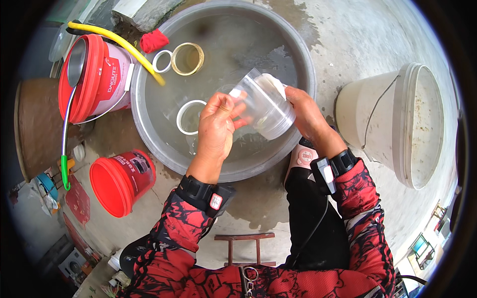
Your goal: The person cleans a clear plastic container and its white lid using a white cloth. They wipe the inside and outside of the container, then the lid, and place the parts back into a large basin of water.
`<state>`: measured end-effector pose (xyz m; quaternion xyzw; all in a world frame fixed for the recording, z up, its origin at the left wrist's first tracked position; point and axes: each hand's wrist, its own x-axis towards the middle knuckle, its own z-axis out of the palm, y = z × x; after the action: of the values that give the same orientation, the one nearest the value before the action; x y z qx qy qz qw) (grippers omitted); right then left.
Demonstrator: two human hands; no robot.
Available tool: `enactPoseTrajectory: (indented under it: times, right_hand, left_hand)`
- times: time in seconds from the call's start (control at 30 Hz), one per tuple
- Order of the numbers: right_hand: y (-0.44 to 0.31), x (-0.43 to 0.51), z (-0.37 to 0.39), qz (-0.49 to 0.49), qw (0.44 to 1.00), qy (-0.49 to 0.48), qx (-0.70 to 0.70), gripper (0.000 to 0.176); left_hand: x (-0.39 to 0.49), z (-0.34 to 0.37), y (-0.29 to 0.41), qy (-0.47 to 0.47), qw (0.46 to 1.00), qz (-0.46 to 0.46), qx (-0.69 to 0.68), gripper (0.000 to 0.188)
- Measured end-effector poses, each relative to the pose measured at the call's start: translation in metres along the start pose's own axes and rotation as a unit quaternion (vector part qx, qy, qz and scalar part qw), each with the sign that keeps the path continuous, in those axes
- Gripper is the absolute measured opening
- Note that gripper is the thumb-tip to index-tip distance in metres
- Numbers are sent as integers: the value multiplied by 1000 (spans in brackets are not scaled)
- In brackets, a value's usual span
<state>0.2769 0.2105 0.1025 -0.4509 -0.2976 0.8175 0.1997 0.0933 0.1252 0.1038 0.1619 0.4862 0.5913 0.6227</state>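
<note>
A clear plastic jar (270, 111) is held tilted over a large grey basin of water (223, 175). My left hand (220, 123) has its fingertips at the jar's left side, with a small white piece by the thumb; whether it grips the jar is hard to tell. My right hand (303, 110) holds the jar's right side, beside a white cloth-like thing (274, 83). In the basin lie two white rings (162, 61), one near the left rim and one close to my left hand. A yellowish ring (188, 59) sits beside the upper one.
A yellow hose (123, 43) reaches over the basin's left rim. A red cloth (153, 41) rests on that rim. Left stand a red-lidded bucket (108, 78) with a ladle (76, 63) on it, and a smaller red bucket (130, 178). A large white bucket (372, 108) stands right.
</note>
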Motion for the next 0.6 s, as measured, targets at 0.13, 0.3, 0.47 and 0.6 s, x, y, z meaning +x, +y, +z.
enactPoseTrajectory:
  times: [0.13,0.3,0.47,0.6]
  right_hand:
    - [14,-10,3,24,986,12,166,40]
    - [21,-3,1,-43,986,25,161,40]
    - [32,1,2,-88,982,53,160,34]
    - [42,2,-1,-77,992,43,94,32]
  left_hand:
    - [4,0,1,-31,999,27,-3,26]
    - [1,11,-1,104,985,-53,124,42]
    - [-29,39,-20,14,999,3,31,85]
    - [-24,37,-24,48,998,-1,-30,101]
